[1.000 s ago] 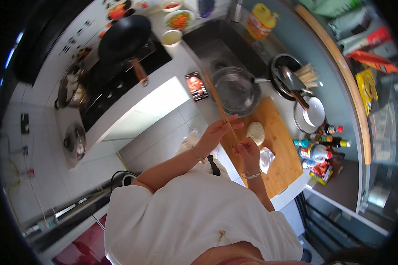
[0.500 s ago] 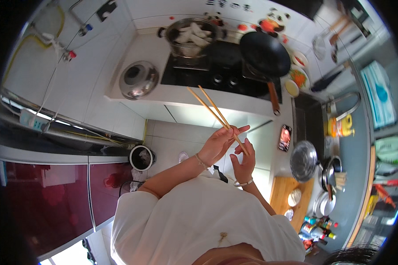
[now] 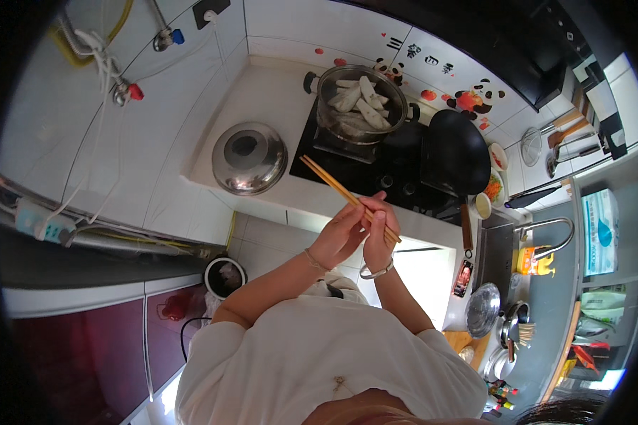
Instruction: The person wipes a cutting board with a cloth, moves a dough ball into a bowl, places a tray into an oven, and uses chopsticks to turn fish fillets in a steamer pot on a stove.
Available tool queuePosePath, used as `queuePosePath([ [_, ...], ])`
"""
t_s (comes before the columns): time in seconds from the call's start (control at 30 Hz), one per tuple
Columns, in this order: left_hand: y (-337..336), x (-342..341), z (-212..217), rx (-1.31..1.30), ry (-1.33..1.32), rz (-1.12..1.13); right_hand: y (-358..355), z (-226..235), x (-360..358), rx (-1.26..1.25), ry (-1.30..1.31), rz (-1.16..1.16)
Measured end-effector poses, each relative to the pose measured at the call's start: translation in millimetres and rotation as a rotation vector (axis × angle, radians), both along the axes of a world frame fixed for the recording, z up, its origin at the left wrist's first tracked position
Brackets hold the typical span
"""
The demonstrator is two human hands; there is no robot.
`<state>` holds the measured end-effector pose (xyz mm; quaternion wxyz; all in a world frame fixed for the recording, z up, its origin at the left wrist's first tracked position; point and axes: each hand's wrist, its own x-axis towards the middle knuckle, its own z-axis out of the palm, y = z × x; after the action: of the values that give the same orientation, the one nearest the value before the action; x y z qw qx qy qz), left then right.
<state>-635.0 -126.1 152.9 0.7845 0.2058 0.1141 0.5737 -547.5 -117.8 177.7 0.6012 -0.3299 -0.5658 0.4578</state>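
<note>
Both your hands are on the pair of long light-wooden chopsticks (image 3: 344, 193). Left hand (image 3: 342, 234) is clenched round the upper part of the sticks, thumb side up. Right hand (image 3: 378, 228) pinches the same end from the other side, fingers curled, with a silver bangle (image 3: 376, 271) on that wrist. Looks like a two-handed regrip to line the sticks up before use; that's a judgement.

The sticks are held in air above the front edge of the white surface (image 3: 273, 99), tips angled up-left toward the black cooktop (image 3: 376, 166). The tips are well short of the pot, touching nothing.

The round steel pot (image 3: 361, 106) sits uncovered on the cooktop's back-left burner, with pale elongated pieces of food (image 3: 359, 99) piled inside. Its domed steel lid (image 3: 249, 157) lies dome-up on the surface just left of the cooktop, parked clear of the heat so the pot stays accessible.

The black wok (image 3: 455, 152) is on the right burner, its wooden handle (image 3: 466, 227) pointing toward the front edge, reachable from where you stand.

To your right, the steel sink (image 3: 497, 251) and curved tap (image 3: 549, 227) sit along the side surface, with a small white bowl (image 3: 483, 205) between wok and sink.

The white tiled wall (image 3: 92, 142) is at left, with pipes and red and blue valves.
</note>
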Motion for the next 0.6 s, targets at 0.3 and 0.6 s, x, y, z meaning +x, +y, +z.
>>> queuePosePath([
  [0.3, 34, -87, -39, -0.223, 0.375, 0.107, 202, 26, 53, 0.104, -0.312, 0.027],
  [0.6, 48, -131, -58, -0.406, 0.332, 0.245, 328, -25, 26, 0.136, -0.598, -0.060],
])
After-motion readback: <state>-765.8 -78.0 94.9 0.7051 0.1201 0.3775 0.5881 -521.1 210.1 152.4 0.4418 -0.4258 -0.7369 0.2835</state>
